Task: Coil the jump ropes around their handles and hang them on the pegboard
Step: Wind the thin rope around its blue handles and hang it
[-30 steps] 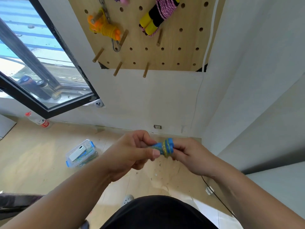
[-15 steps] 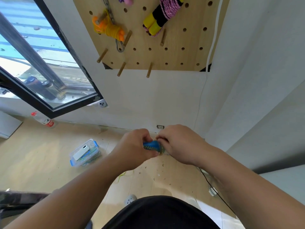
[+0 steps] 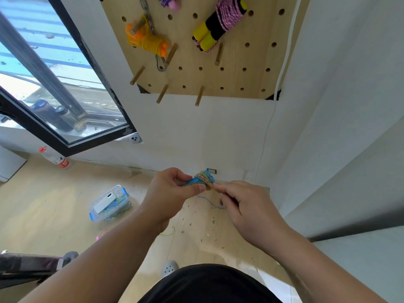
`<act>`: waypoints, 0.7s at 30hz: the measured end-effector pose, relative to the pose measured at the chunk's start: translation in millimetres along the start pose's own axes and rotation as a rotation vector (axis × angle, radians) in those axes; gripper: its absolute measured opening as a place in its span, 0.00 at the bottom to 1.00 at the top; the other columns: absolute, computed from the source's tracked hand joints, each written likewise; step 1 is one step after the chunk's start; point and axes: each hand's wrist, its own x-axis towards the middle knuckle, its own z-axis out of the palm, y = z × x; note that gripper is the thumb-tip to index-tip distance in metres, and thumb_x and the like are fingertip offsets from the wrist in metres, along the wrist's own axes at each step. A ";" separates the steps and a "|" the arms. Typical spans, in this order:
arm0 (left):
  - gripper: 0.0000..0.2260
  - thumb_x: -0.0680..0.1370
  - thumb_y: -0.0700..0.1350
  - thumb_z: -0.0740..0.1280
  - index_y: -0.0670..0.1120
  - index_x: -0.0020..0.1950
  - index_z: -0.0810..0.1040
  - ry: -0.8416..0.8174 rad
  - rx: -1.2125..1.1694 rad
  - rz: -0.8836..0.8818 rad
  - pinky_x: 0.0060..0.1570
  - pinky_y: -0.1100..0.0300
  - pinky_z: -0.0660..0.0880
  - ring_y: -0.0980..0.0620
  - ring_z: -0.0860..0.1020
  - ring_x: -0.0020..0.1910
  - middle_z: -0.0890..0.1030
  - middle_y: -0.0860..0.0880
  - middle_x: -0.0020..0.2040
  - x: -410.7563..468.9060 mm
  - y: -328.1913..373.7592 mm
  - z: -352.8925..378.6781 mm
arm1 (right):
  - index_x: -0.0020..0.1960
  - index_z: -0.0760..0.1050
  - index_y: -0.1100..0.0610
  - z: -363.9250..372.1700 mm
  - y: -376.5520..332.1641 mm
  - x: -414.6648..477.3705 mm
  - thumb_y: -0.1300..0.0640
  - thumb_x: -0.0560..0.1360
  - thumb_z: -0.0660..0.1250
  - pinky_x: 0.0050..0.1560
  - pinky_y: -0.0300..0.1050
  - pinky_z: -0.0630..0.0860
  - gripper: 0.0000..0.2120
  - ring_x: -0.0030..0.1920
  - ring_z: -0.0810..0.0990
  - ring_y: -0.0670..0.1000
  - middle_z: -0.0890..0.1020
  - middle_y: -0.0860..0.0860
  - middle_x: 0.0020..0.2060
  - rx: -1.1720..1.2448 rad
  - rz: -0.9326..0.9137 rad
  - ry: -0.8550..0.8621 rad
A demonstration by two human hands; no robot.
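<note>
Holding the blue jump rope [image 3: 197, 182] in mid-air below the pegboard [image 3: 236, 68], the left hand [image 3: 168, 193] grips its handles with thumb and curled fingers [image 3: 176, 174]. The right hand [image 3: 244, 204] pinches the cord at the coil's edge, and a loose tail [image 3: 209, 202] dangles beneath. An orange rope [image 3: 148, 41] and a pink rope [image 3: 225, 16] hang on pegs above.

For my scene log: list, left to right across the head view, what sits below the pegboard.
plastic bottle on the floor → clear box with blue clips → left hand → blue-handled jump rope, held by both hands → right hand
</note>
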 end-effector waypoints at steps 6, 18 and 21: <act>0.13 0.69 0.41 0.76 0.40 0.46 0.74 -0.102 -0.377 -0.104 0.22 0.63 0.55 0.54 0.59 0.25 0.78 0.44 0.33 0.7 10.2 -12.1 | 0.60 0.84 0.47 -4.9 10.3 -13.3 0.61 0.80 0.68 0.41 0.28 0.69 0.13 0.41 0.78 0.38 0.82 0.37 0.37 0.153 0.077 0.047; 0.14 0.65 0.38 0.78 0.44 0.43 0.76 -0.639 -0.222 -0.078 0.24 0.64 0.60 0.54 0.63 0.24 0.80 0.37 0.36 -20.1 11.9 1.0 | 0.40 0.82 0.40 -18.8 24.3 13.6 0.60 0.77 0.69 0.39 0.45 0.77 0.15 0.36 0.80 0.45 0.82 0.42 0.34 0.170 0.089 -0.228; 0.15 0.67 0.38 0.80 0.41 0.47 0.77 -0.621 0.123 0.002 0.26 0.61 0.66 0.49 0.72 0.30 0.85 0.37 0.43 -17.6 10.6 -3.4 | 0.47 0.84 0.46 -29.9 28.8 30.3 0.52 0.78 0.70 0.46 0.48 0.78 0.05 0.42 0.80 0.43 0.83 0.41 0.38 -0.026 0.055 -0.363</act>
